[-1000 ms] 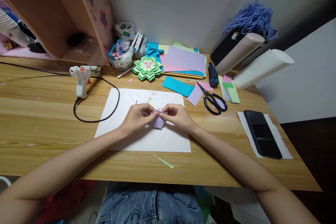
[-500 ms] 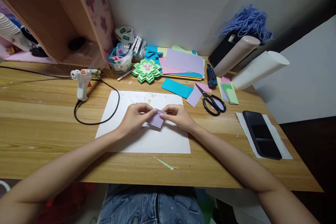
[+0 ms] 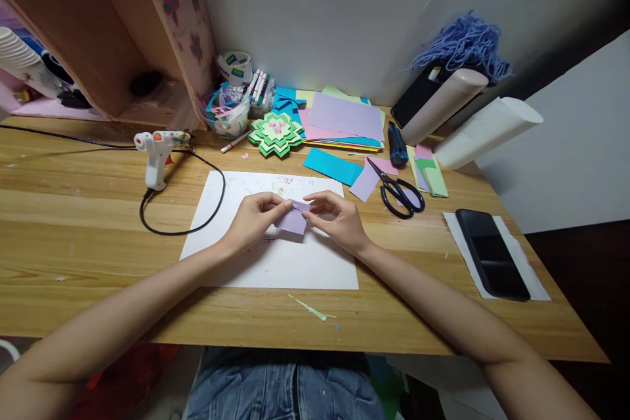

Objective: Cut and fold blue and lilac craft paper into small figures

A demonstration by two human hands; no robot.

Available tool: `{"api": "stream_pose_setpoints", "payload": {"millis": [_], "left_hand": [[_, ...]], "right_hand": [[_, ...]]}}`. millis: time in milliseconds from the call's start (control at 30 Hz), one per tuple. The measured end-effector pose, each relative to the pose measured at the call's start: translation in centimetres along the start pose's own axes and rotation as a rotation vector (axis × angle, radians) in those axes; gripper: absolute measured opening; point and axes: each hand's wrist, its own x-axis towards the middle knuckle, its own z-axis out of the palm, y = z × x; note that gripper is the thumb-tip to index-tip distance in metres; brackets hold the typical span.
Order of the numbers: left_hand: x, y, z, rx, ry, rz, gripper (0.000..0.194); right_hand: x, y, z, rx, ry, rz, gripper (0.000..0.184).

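Observation:
A small piece of purple paper (image 3: 291,221) with a narrow fold along its top edge is held over a white sheet (image 3: 315,269). My left hand (image 3: 258,218) pinches its upper left part between thumb and fingers. At the right edge, the thumb of my right hand (image 3: 339,220) touches the paper near the fold. The right index finger is lifted a little from that thumb, while the other fingers curl behind, partly hidden. Coloured specks mark the white sheet beneath.
Left stands a white glue gun (image 3: 156,161) with a looping black cord. Behind the sheet lie a green layered paper flower (image 3: 276,134), a blue strip (image 3: 333,167) and stacked coloured paper (image 3: 347,115). Black-handled scissors (image 3: 401,193), a cutter (image 3: 397,144) and a phone (image 3: 492,254) are to the right.
My right index finger has lifted and spread away from the thumb. The purple paper has turned slightly, with its lower edge now more level. My left hand keeps its pinch.

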Motion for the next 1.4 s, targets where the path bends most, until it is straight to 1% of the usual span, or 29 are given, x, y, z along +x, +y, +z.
{"api": "stream_pose_setpoints", "payload": {"millis": [133, 300, 567, 800, 967, 1133, 1267, 1400], "left_hand": [[-0.12, 0.24, 0.07, 0.001, -0.034, -0.015, 0.027], [-0.16, 0.37, 0.07, -0.017, -0.038, 0.003, 0.025], [-0.12, 0.01, 0.17, -0.078, -0.078, -0.004, 0.026], [0.0, -0.41, 0.23, -0.053, -0.081, -0.004, 0.025], [-0.12, -0.4, 0.31, -0.01, -0.072, 0.031, 0.027], [-0.36, -0.26, 0.44, 0.003, -0.063, 0.078, 0.028], [-0.51, -0.05, 0.46, 0.052, -0.074, 0.105, 0.028], [-0.77, 0.04, 0.54, 0.145, -0.098, 0.151, 0.028]], "right_hand": [[-0.17, -0.15, 0.05, -0.023, 0.015, -0.075, 0.019], [-0.24, -0.41, 0.13, -0.112, 0.04, -0.152, 0.016], [-0.21, -0.6, 0.11, -0.179, 0.064, -0.189, 0.012], [-0.16, -0.58, 0.09, -0.137, 0.025, -0.119, 0.01], [-0.04, -0.41, 0.17, -0.029, 0.016, -0.012, 0.01], [0.1, -0.31, 0.29, 0.065, 0.01, 0.073, 0.016], [0.15, -0.23, 0.32, 0.07, -0.004, 0.077, 0.017], [0.11, -0.37, 0.31, 0.059, -0.061, 0.069, 0.013]]}}
